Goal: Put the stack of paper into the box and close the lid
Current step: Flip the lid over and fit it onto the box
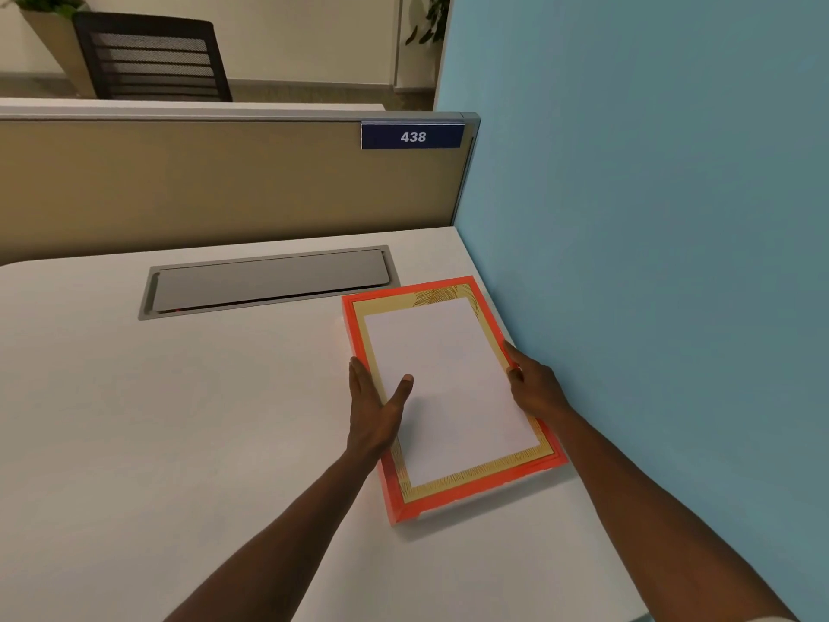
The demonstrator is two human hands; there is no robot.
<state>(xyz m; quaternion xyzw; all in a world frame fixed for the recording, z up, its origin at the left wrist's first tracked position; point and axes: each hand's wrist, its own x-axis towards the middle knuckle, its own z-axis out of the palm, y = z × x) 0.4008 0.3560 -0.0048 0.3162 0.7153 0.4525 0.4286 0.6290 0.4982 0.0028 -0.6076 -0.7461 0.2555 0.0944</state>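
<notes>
From the head view, a shallow orange box (453,498) with a gold-patterned inner floor lies on the white desk (179,419), at its right side just beside the blue wall (650,240). The stack of paper (448,379) is already over the box's opening, white and square-edged, with gold margin showing on all four sides. Whether it is fully seated on the floor or held slightly above it cannot be told.

The left hand (377,406) grasps the stack's left edge: thumb laid on the top sheet, fingers running along the side and apparently under it. The right hand (531,388) grips the right edge, fingers curled over the stack next to the box's right wall. Neither hand is clenched or free.

No lid is in sight; the cable hatch (269,282) set in the desk farther back is not part of the job.

To finish this step well, I would judge the stack should go down flat, both sides together, so no sheet catches the rim or fans out. The fingers beneath need to slide out sideways while the thumbs press lightly, keeping the sheets squared. The right side is tight against the wall of the box, so that hand should withdraw upward. Then the lid has to be found and brought over
</notes>
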